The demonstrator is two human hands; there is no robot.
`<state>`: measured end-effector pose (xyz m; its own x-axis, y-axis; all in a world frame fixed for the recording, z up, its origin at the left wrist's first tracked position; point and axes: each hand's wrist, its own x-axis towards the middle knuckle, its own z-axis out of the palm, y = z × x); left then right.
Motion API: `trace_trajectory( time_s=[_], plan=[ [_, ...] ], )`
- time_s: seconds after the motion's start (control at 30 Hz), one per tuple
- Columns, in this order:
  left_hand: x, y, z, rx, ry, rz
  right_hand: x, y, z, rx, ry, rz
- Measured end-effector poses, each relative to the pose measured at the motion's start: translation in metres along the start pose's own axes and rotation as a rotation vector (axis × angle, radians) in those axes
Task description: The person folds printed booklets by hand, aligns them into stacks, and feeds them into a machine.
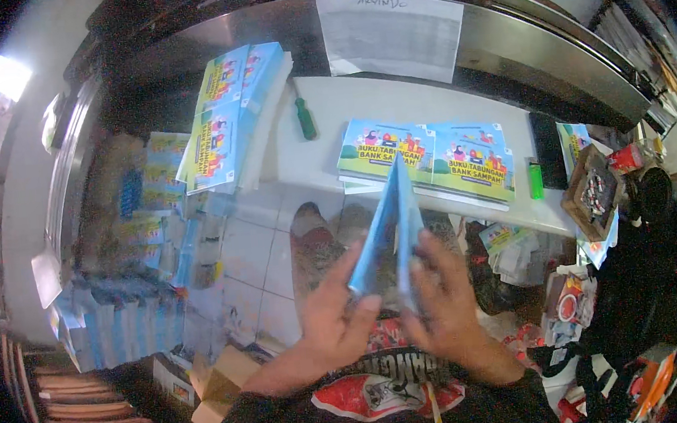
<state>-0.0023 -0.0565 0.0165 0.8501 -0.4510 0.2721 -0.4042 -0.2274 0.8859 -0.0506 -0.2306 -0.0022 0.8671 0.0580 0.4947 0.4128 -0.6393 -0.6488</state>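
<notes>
Head view: left hand point(333, 318) and right hand point(443, 307) both grasping thin, glossy blue booklet point(388, 223).

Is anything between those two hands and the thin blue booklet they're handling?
No. The left hand and right hand already grip the thin blue folded booklet at its lower edges, with nothing visible between them.

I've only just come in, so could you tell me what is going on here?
A person holds a thin light-blue booklet up between both hands, left hand and right hand, over their lap. On the white table ahead lie open green-and-blue printed covers, a slanted stack of the same booklets, a green-handled screwdriver and a green lighter.
</notes>
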Motion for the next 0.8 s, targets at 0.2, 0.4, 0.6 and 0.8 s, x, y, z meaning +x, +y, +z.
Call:
trace_trajectory(
  time_s=[0.2,0.4,0.6,0.8],
  plan=[
    [0.006,0.001,-0.001,0.069,-0.113,0.108,0.004,-0.002,0.007,0.000,-0.053,-0.027],
    [0.003,-0.001,0.001,0.023,-0.083,0.132,0.003,0.001,0.009,-0.030,-0.070,-0.056],
    [0.003,0.003,0.007,-0.034,0.038,0.129,0.003,-0.008,0.011,-0.094,-0.072,-0.055],
    [-0.002,-0.009,0.011,-0.199,0.227,0.128,-0.004,-0.003,0.002,-0.023,0.051,-0.003]
  ],
)
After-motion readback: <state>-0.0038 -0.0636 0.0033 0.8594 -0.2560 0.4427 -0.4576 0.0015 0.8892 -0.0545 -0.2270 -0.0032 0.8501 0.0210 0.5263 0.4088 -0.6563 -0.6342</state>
